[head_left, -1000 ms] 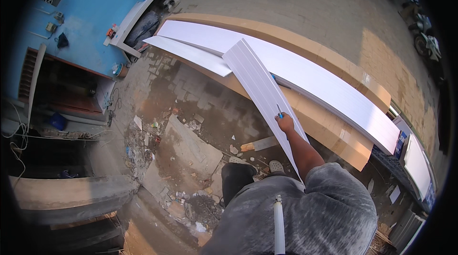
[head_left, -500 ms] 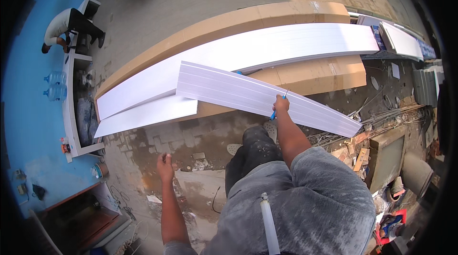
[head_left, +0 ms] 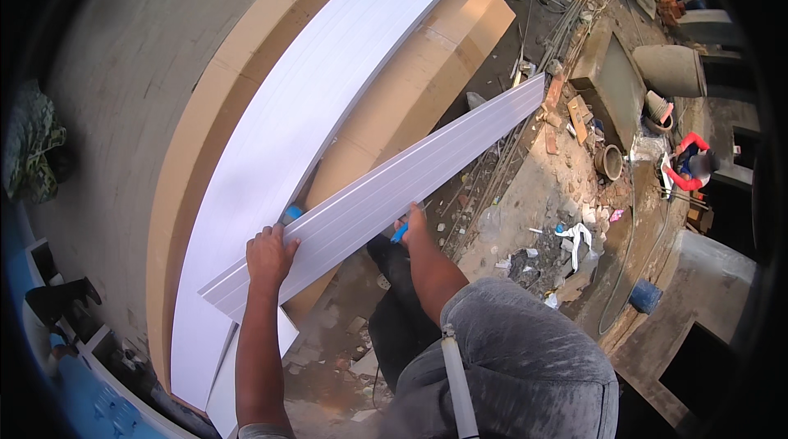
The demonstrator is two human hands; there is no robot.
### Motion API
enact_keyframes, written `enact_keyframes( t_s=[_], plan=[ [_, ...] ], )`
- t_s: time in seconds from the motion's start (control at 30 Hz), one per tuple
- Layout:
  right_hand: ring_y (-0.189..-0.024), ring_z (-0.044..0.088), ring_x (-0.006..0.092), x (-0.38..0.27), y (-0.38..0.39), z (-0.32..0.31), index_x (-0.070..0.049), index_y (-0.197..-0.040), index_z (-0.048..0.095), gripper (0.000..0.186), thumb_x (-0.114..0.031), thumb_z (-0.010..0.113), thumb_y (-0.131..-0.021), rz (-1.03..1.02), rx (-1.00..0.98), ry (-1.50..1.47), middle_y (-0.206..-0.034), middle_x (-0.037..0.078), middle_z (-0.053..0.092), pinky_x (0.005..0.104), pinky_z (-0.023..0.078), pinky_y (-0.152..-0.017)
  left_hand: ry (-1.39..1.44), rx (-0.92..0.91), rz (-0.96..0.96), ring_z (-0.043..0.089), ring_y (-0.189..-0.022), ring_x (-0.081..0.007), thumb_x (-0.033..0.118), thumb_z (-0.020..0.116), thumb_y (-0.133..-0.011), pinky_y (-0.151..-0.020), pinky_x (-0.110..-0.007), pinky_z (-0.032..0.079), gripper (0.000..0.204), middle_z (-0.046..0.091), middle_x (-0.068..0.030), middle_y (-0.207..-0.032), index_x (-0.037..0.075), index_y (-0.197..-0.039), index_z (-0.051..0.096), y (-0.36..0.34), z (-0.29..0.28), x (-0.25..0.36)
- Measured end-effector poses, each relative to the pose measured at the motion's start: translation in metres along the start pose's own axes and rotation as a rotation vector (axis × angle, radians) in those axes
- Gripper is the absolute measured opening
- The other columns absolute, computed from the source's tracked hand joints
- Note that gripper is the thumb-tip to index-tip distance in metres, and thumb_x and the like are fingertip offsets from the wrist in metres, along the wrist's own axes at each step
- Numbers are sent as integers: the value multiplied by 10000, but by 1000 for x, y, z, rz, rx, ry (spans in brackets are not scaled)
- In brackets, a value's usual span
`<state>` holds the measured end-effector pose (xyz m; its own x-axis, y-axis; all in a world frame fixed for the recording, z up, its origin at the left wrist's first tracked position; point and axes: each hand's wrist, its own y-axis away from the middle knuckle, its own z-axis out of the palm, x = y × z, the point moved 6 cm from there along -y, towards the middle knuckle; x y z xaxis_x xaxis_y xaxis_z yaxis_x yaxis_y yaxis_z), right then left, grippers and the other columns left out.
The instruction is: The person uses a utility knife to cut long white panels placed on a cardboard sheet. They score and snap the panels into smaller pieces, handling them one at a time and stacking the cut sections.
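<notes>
My left hand grips the near-left end of a white grooved plank, thumb on its face. My right hand holds a blue-handled tool against the plank's lower edge, near its middle; the tool's far part is hidden. The plank lies diagonally over a long stack of white panels and long cardboard boxes. A small blue object, too hidden to identify, sits beside the stack just behind the plank.
Rubble, rods and a white rag lie on the ground to the right, near concrete slabs and pots. A person in red sleeves is farther right. Another person bends by a bench at the lower left, below a camouflage-covered object.
My left hand has come up onto the plank's end. The view has swung right, and the plank now slants upward to the right, held by both hands.
</notes>
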<state>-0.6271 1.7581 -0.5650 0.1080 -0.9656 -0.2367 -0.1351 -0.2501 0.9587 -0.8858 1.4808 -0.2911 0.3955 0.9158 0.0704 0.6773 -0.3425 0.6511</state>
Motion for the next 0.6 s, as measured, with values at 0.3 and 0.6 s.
enact_keyframes(
  t_s=[0.3,0.6],
  plan=[
    [-768,566,159,-35,86,-69,-168,-1161,644,285,-405,754,-1046,-47,-395,-283,-958,-3,640,299,431,-575,11,504,163,711,-758,-322,472,847,-917,-713,-469,530,413,730,-100,-798,99,-843,686,122,-64,24],
    [-510,527,110,-137,291,-119,-84,-1107,699,272,-304,820,-1003,-471,-783,-236,-917,35,740,228,406,-423,194,488,-71,758,-757,-354,620,732,-980,-728,-484,575,562,768,-159,-785,63,-955,807,338,-161,-78]
  ],
)
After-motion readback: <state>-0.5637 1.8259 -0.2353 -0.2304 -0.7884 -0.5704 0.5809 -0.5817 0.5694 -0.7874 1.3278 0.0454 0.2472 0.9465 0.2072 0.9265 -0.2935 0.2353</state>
